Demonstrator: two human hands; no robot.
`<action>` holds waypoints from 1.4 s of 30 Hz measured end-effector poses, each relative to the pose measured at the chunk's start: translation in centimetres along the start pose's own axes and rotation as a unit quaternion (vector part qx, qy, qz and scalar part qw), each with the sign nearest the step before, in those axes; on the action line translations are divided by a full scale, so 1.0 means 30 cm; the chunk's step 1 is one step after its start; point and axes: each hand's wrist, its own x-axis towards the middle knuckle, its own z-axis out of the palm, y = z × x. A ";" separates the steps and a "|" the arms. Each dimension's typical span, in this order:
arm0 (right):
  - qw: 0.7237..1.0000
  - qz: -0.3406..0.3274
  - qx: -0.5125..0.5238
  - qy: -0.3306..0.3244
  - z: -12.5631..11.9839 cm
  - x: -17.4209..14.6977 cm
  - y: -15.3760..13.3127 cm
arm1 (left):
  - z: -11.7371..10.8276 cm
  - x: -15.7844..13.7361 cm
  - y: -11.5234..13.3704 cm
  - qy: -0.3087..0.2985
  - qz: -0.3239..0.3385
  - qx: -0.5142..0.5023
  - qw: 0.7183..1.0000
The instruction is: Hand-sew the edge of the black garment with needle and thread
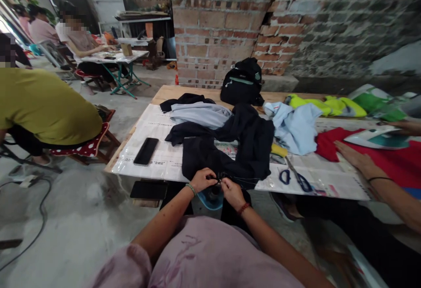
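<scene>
At the near edge of the table, my left hand (204,180) is closed on the edge of a dark navy garment (251,143). Just beside it, my right hand (233,194) pinches the same edge, the fingertips of both hands almost meeting. Something small and dark shows between the fingertips, too small to make out. The garment lies bunched over the tabletop, with a grey cloth (200,114) on the pile behind it. Below my hands, a blue basin (210,203) is partly visible between my knees.
A phone (146,151) lies left on the paper-covered table (131,165). Scissors (297,176) lie to the right, near a light blue garment (296,125). A black backpack (242,81) stands behind. At right, a co-worker's hand holds an iron (375,136) on red cloth (391,154).
</scene>
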 end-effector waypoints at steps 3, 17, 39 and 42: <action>1.000 -0.005 0.004 0.005 0.003 -0.003 -0.005 | 0.001 -0.001 0.008 -0.028 -0.005 0.033 0.999; 0.998 0.049 0.048 0.009 0.012 -0.013 -0.027 | 0.028 -0.001 -0.002 -0.009 0.011 0.098 0.995; 0.942 0.161 0.294 0.017 0.058 0.000 -0.053 | 0.048 -0.022 -0.009 0.049 0.107 0.111 0.987; 0.937 0.163 0.308 0.021 0.054 0.000 -0.060 | 0.051 -0.023 -0.017 0.059 0.133 0.127 0.981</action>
